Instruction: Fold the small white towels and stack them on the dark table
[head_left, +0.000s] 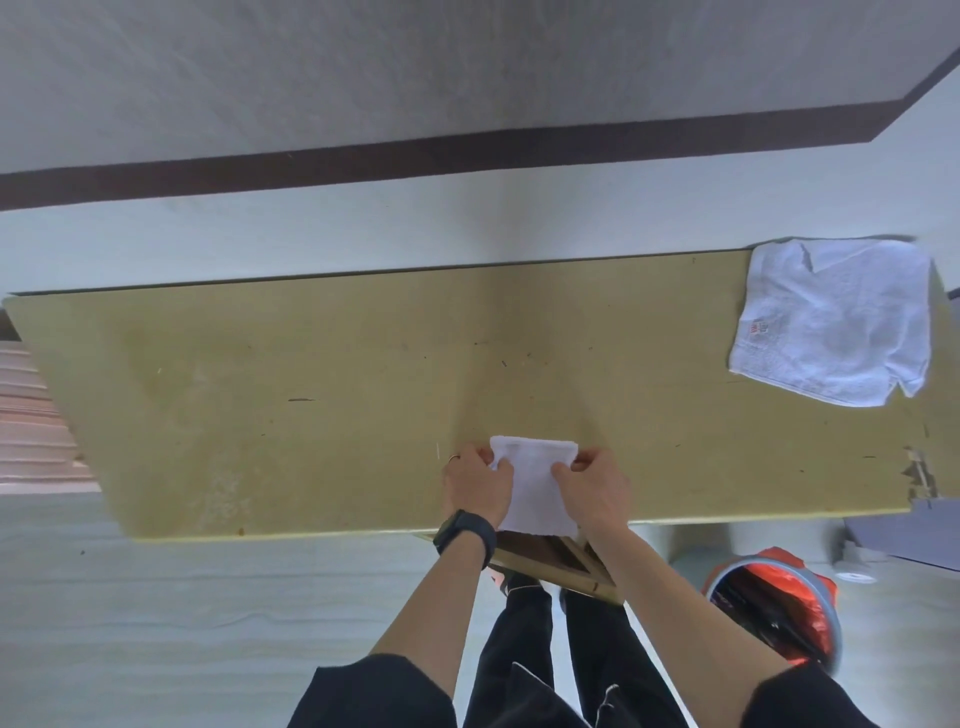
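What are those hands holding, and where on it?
A small white towel: the left hand pinches its left edge, the right hand its right edge, near the far corners.

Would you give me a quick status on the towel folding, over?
Left hand and right hand both pinch the small white towel at the table near edge. Second towel lies loose far right. Nothing lies between them.

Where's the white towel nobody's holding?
The loose towel lies at the table's far right corner in the head view, away from the folded towel pinched by the left hand and right hand.
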